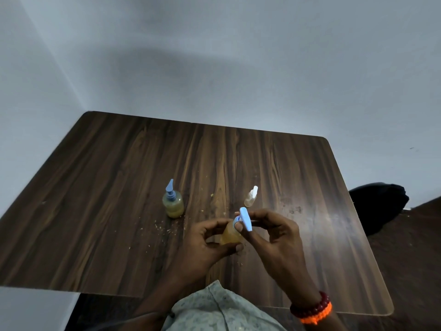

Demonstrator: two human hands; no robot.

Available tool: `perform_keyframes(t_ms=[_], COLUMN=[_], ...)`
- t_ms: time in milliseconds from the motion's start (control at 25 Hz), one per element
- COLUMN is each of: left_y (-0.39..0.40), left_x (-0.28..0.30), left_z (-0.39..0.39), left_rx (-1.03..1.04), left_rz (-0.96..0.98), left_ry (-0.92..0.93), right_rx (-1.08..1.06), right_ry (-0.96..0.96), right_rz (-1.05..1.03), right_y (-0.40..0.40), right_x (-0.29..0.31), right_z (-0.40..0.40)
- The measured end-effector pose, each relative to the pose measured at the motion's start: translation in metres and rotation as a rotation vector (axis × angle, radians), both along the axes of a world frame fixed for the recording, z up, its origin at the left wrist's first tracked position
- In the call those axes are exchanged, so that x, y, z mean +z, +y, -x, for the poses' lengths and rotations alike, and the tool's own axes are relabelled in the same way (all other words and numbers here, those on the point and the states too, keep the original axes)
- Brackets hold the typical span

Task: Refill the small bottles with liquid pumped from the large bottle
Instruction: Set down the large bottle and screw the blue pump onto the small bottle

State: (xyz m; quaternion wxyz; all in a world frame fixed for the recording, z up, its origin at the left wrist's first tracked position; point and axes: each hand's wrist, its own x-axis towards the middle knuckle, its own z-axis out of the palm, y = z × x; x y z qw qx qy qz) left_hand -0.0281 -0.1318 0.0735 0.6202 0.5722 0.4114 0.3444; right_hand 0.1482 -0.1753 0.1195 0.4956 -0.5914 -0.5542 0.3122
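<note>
Both hands work on one bottle held above the near half of the table. Left hand (210,237) is curled round the amber body of the held bottle (231,235), thumb under its base, fingers wrapped behind. Right hand (274,231) pinches the pale blue pump head (245,218) at the bottle's neck between thumb and fingertips; the nozzle points toward the camera. Whether the pump is screwed on or loose cannot be told from this view.

Remaining items, largest to smallest:

- Table (119,187): dark wood-grain top with rounded corners, set into the corner of pale walls (214,56). A dull smear shows on its surface to the right of the hands.
- Dark bag or cloth (379,201): on the floor just past the table's right edge; too dim to identify.
- Patterned shirt (214,311): at the bottom centre.
- Standing pump bottle (173,204): upright, left of the hands and well apart from them; blue pump, yellowish cloudy liquid roughly to the shoulder.
- Small clear bottle (250,198): upright, just beyond the right hand; white spray top, appears nearly empty.
- Bracelets (312,309): dark red beads and an orange band on the right wrist.
- Crumbs (164,226): pale specks scattered on the table between the standing pump bottle and the left hand.
</note>
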Motion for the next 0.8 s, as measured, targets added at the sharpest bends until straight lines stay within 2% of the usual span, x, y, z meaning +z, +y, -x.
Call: perform_keyframes(t_ms=[160,360,560,800], left_y=[0.0,-0.002,-0.003,-0.007], left_x=[-0.002,-0.001,-0.003,-0.003], left_z=[0.001,0.001,0.002,0.002], left_rx=[-0.009,0.008,-0.006,0.004], left_rz=[-0.038,-0.004,-0.011,-0.022], left_ry=[0.013,-0.007,-0.001,0.005], right_rx=[-0.016,0.163,0.038,0.076], right_ry=[-0.075,-0.17,-0.207,-0.197], right_rz=[0.0,0.055,0.079,0.047], right_y=[0.002,0.004,0.003,0.001], right_x=[0.0,0.006,0.005,0.004], right_z=[0.003,-0.009,-0.004,-0.008])
